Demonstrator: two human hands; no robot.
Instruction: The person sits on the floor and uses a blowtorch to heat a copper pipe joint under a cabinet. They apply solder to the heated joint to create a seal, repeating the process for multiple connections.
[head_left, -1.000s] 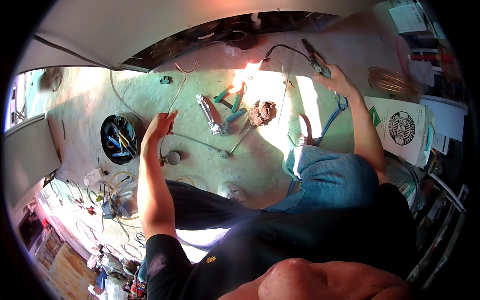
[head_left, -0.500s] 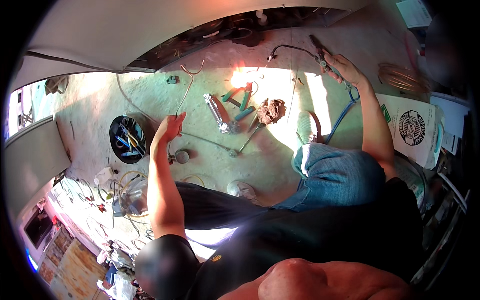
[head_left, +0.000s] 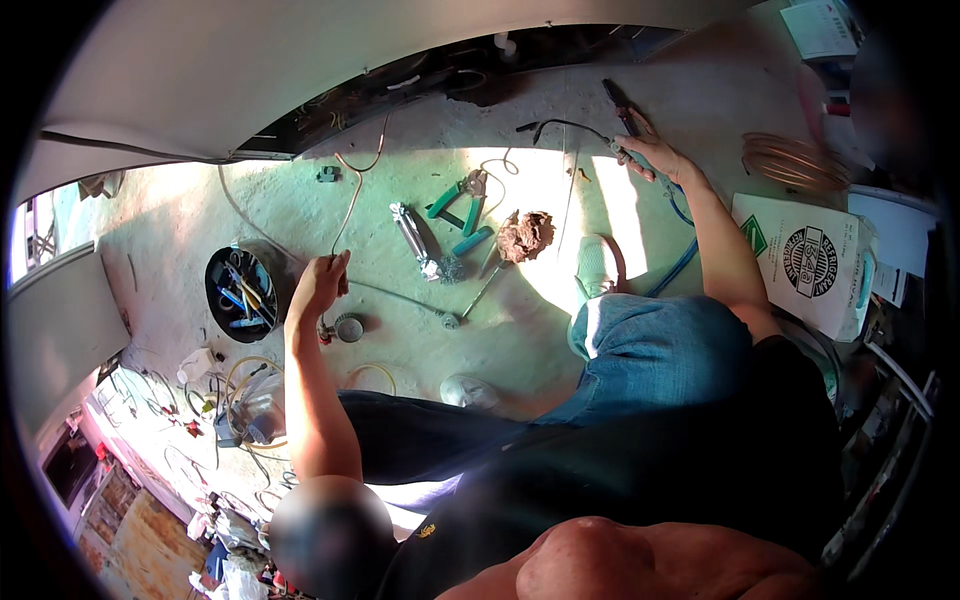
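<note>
My left hand (head_left: 322, 282) is closed around a thin copper tube (head_left: 352, 205) whose upper end is bent into a hook. In my right hand (head_left: 655, 157) is a gas torch (head_left: 622, 140), its thin curved neck pointing left over the floor, with blue hoses (head_left: 676, 262) hanging from it. No flame shows at its tip. On the floor between the hands lie green-handled pliers (head_left: 455, 212), a foil-like silver packet (head_left: 412, 240), a teal cylinder (head_left: 472, 242) and a brown crumpled clump (head_left: 525, 237). A small round gauge (head_left: 348, 327) sits just below my left hand.
Left of my left forearm stands a black bucket (head_left: 215, 285) of hand tools. A coil of copper tubing (head_left: 795, 162) and a white box (head_left: 800, 255) are at the right. A large pale panel (head_left: 200, 80) overhangs the far side. Hoses (head_left: 262, 375) and clutter lie at lower left.
The bright orange flame near the pliers has gone out of sight, and its red glow with it. The whole view has shifted slightly; both hands keep their holds.
</note>
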